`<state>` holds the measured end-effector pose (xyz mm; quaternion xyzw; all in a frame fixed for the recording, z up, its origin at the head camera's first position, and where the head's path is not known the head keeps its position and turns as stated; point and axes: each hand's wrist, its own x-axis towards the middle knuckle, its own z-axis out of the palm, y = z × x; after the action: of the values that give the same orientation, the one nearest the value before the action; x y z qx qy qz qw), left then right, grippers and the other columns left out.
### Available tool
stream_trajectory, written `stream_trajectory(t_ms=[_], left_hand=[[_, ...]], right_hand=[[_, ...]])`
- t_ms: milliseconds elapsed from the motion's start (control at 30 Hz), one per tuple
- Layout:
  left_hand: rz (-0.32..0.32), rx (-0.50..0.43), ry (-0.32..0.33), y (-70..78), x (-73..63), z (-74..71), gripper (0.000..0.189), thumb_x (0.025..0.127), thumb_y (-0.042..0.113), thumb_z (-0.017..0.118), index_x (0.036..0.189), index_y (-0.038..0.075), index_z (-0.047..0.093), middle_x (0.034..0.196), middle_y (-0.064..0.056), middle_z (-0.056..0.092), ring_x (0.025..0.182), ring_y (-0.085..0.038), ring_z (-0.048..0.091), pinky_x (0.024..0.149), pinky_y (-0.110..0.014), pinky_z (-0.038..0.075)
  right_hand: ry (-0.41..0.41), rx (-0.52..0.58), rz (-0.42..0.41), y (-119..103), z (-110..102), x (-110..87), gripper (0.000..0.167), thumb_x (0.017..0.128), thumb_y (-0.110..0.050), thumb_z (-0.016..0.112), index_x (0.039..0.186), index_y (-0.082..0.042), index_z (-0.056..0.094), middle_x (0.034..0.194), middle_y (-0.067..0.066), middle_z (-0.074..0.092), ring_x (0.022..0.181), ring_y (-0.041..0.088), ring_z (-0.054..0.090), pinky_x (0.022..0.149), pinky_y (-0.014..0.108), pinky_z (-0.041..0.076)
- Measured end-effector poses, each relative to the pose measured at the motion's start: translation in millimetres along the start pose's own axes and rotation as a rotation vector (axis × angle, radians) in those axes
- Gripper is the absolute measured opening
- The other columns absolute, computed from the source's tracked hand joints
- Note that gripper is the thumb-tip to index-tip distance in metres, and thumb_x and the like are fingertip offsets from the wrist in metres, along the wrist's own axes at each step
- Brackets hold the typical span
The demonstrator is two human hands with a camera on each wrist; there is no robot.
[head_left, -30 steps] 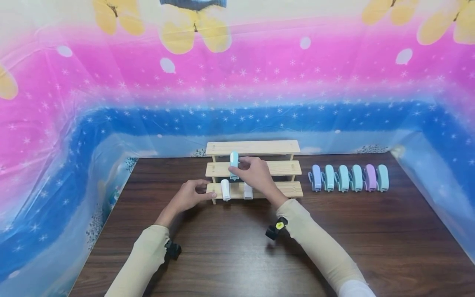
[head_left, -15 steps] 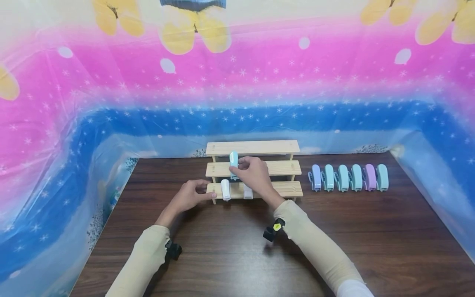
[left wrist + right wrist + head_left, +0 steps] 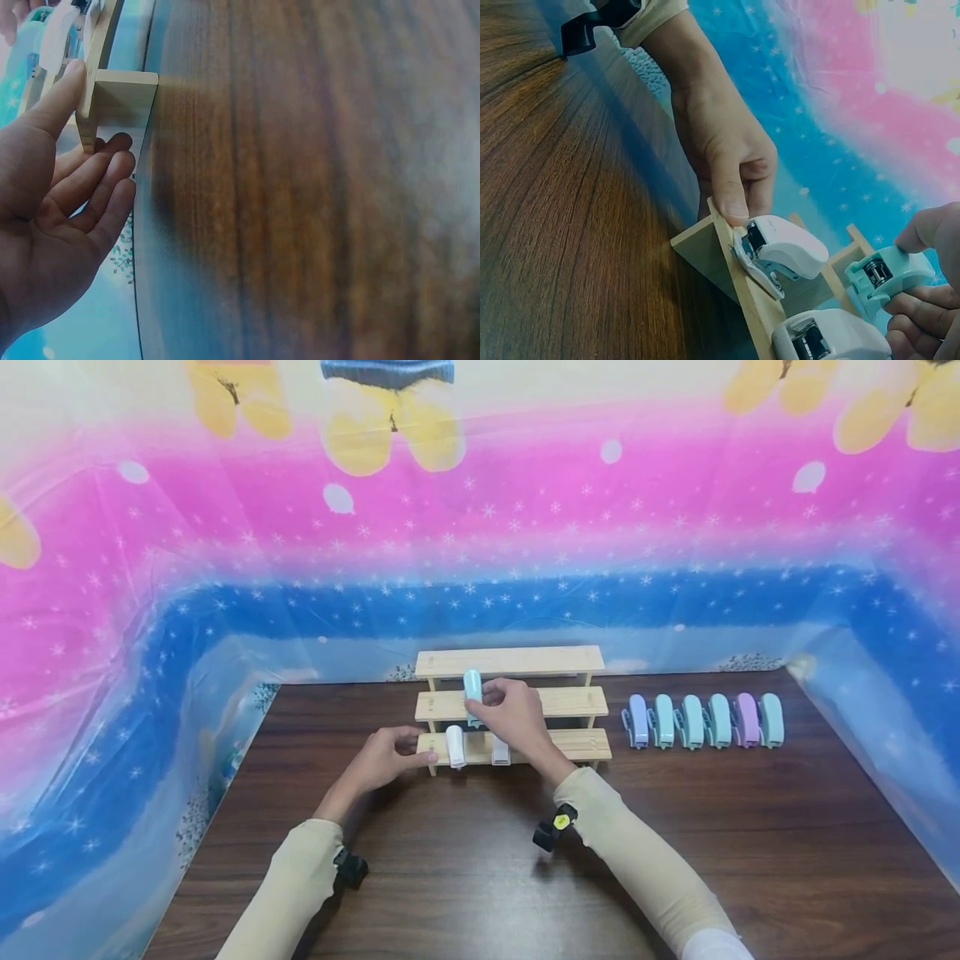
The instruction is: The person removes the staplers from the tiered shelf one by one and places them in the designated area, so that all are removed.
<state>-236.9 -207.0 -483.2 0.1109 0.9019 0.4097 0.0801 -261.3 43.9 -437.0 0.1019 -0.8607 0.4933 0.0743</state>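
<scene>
Where the rack (image 3: 577, 745) steps lowest, two white staplers (image 3: 455, 746) stand

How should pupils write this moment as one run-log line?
left hand: holds bottom shelf; right hand: holds teal stapler at middle shelf; bottom shelf: two white staplers

A patterned cloth backdrop (image 3: 420, 597) rises behind a dark brown wood-grain table (image 3: 450, 860) and runs along its left and right sides, the bands passing from cream at the top through pink to deep and pale blue. Large yellow butterfly shapes (image 3: 360, 437) span the upper part, above pale balloon shapes (image 3: 338, 499) and small white snowflakes (image 3: 489, 511). Speckled patches (image 3: 748, 662) show near the table's far edge, and light gleams on the wood.
</scene>
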Motion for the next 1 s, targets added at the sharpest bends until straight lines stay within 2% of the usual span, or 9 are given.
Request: stream_trajectory(t_ms=[167,433,700,1000], left_hand=[[-0.006,0.001,0.004,0.2,-1.2,0.3,0.053,0.092,0.037,0.079,0.13,0.002,0.067,0.117,-0.012,0.073,0.102,-0.022,0.069,0.087,-0.043,0.056],[0.002,0.002,0.004,1.2,-1.5,-0.2,0.054,0.091,0.038,0.079,0.129,0.002,0.067,0.117,-0.012,0.073,0.1,-0.021,0.069,0.086,-0.042,0.056],[0.007,0.017,0.008,3.8,-1.8,-0.8,0.053,0.091,0.036,0.079,0.13,0.002,0.067,0.117,-0.013,0.073,0.101,-0.022,0.068,0.086,-0.043,0.056],[0.006,0.027,0.008,4.0,-0.8,-0.3,0.053,0.091,0.036,0.079,0.129,0.002,0.068,0.115,-0.012,0.073,0.099,-0.022,0.068,0.085,-0.042,0.056]], right_hand=[[-0.011,-0.008,-0.007,-3.2,-4.2,-3.5,0.036,0.086,-0.035,0.081,0.107,-0.006,0.075,0.091,0.003,0.075,0.083,0.016,0.069,0.071,0.032,0.057],[-0.007,0.007,-0.04,-14.8,-22.1,-11.4,0.03,0.084,-0.033,0.081,0.102,-0.01,0.077,0.087,0.0,0.074,0.08,0.015,0.068,0.069,0.033,0.056],[-0.003,0.007,-0.038,-14.5,-37.2,-14.9,0.031,0.084,-0.035,0.08,0.105,-0.012,0.077,0.09,-0.001,0.075,0.081,0.015,0.069,0.068,0.031,0.056],[0.04,0.032,-0.046,-9.4,-54.2,-18.8,0.033,0.084,-0.031,0.079,0.11,-0.011,0.077,0.092,0.003,0.076,0.081,0.018,0.069,0.068,0.033,0.057]])
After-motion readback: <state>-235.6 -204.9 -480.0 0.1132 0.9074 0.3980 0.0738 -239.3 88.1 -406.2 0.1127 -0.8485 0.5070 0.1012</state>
